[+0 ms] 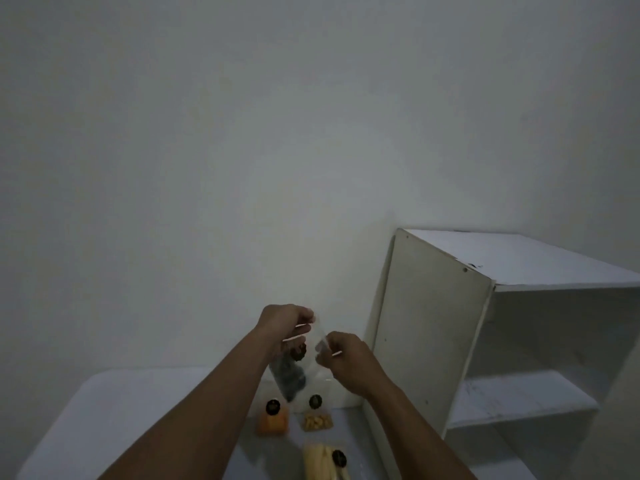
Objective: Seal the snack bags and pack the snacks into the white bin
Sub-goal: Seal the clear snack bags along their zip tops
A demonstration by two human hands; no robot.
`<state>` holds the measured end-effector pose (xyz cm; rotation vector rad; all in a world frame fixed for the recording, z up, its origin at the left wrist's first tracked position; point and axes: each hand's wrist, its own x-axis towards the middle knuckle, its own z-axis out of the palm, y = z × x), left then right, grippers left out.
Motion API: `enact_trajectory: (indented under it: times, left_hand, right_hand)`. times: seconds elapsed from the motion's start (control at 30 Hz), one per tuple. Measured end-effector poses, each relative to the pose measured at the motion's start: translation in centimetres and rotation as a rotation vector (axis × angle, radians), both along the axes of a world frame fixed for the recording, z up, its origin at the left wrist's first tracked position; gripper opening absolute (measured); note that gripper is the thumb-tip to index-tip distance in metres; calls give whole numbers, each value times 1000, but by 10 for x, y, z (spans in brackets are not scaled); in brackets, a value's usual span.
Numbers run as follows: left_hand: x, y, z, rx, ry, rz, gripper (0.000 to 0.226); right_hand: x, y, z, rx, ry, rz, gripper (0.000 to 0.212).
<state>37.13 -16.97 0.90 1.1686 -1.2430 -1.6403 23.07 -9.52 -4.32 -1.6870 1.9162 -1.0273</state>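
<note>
Dim white room: left hand [285, 323] and right hand [346, 362] pinch the top of 1 dark snack bag [289, 375]; 3 more bags [273, 422] sit by the surface's [138, 410] right edge. Early days, probably.

Both hands [285, 325] [346, 362] pinch a clear snack bag [304, 362] above table [138, 410].

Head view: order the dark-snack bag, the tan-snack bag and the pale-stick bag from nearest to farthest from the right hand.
1. Dark-snack bag: raised, pinched by the right hand itself.
2. Tan-snack bag: on the table, below the hand.
3. Pale-stick bag: on the table, at the bottom of the view.
</note>
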Motion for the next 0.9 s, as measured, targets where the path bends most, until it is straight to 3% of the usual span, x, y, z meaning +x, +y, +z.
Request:
enact_trajectory:
  times: [0.13, 0.3, 0.47, 0.57, 0.77, 0.9]
  left_hand:
    - [1, -15, -42, -133, -115, 117, 8]
    - [16, -24, -119, -91, -276, 174, 43]
    - [17, -26, -169, 39, -316, 27, 23]
    - [18, -34, -194, 72, -349, 62, 20]
    - [28, -55, -266, -11, -557, 186, 14]
    - [22, -60, -293, 61, -514, 309, 15]
  right_hand:
    - [-2, -13, -26, -12, -78, -75, 25]
    - [-8, -26, -72, 11, -157, -88, 34]
    - [-9, -43, -113, 39, -343, -58, 29]
    - [-8, -57, -138, 61, -375, -38, 26]
    - [5, -83, -189, 224, -217, 20, 26]
    - [9, -102, -216, 288, -250, -7, 28]
